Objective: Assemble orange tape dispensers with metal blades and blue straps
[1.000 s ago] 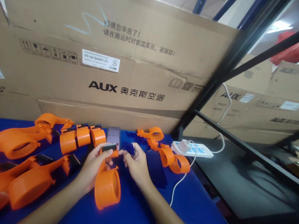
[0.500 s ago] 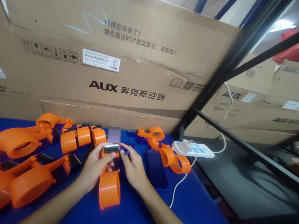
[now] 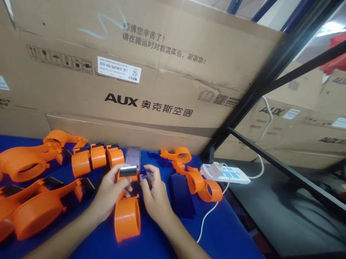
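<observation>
My left hand [image 3: 109,194] grips the upper end of an orange plastic tape dispenser [image 3: 127,216], just below its dark metal blade plate [image 3: 128,170]. The dispenser's round drum rests on the blue table [image 3: 222,232] between my forearms. My right hand [image 3: 155,194] pinches a small dark blue part [image 3: 143,176] against the right side of the blade plate. Both hands are closed on what they hold.
Several orange dispensers [image 3: 26,207] lie at the left, three more [image 3: 97,158] stand in a row behind my hands, and orange ring parts [image 3: 200,183] lie at the right. A phone [image 3: 133,157] leans against the cardboard boxes [image 3: 135,65]. A white power strip [image 3: 225,173] sits beside a black rack [image 3: 276,158].
My right hand has brought the small blue part in from the right to the blade end. My left hand has turned the dispenser so the blade plate faces up.
</observation>
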The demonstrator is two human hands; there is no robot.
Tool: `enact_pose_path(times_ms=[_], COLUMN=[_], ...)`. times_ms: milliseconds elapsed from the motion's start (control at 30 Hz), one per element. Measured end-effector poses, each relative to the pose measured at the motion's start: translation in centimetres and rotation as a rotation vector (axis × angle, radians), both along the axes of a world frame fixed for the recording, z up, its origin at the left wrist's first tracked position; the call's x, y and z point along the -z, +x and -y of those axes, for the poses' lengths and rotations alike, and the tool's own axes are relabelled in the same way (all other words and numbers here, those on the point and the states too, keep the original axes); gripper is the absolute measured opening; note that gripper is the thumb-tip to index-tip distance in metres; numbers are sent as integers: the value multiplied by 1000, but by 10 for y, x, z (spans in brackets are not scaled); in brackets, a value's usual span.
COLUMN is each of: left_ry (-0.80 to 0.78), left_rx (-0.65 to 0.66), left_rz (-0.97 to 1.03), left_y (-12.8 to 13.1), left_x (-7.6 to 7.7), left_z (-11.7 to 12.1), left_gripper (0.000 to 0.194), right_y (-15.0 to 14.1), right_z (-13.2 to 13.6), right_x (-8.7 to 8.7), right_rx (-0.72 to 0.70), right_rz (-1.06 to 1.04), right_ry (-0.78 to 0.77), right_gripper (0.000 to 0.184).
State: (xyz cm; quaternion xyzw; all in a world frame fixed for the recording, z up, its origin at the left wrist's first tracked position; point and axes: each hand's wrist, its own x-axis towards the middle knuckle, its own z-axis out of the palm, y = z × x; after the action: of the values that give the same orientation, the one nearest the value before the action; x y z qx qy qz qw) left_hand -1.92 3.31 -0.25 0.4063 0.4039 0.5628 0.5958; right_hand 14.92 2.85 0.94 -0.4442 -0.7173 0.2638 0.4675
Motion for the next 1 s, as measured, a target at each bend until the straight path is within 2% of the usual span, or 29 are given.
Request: enact_pose_path(times_ms=[133, 267, 600, 867, 1000], left_ry=[-11, -3, 33, -37, -55], left_rx=[-6, -20, -38, -24, -24], left_rz=[5, 4, -29, 56, 80], left_y=[-1, 0, 0, -1, 0], left_x=[0, 1, 0, -4, -4], left_z=[-1, -3, -2, -2, -2], left_gripper=[37, 38, 35, 34, 36], right_y=[-3, -3, -1, 2, 2], right_z=[2, 2, 3, 2, 2], right_x=[0, 0, 1, -1, -1], right_rx=[33, 84, 95, 53, 58], right_rz=[13, 56, 116, 161, 173], right_ry=[31, 54, 145, 259, 303], right_gripper=[12, 5, 10, 19, 18])
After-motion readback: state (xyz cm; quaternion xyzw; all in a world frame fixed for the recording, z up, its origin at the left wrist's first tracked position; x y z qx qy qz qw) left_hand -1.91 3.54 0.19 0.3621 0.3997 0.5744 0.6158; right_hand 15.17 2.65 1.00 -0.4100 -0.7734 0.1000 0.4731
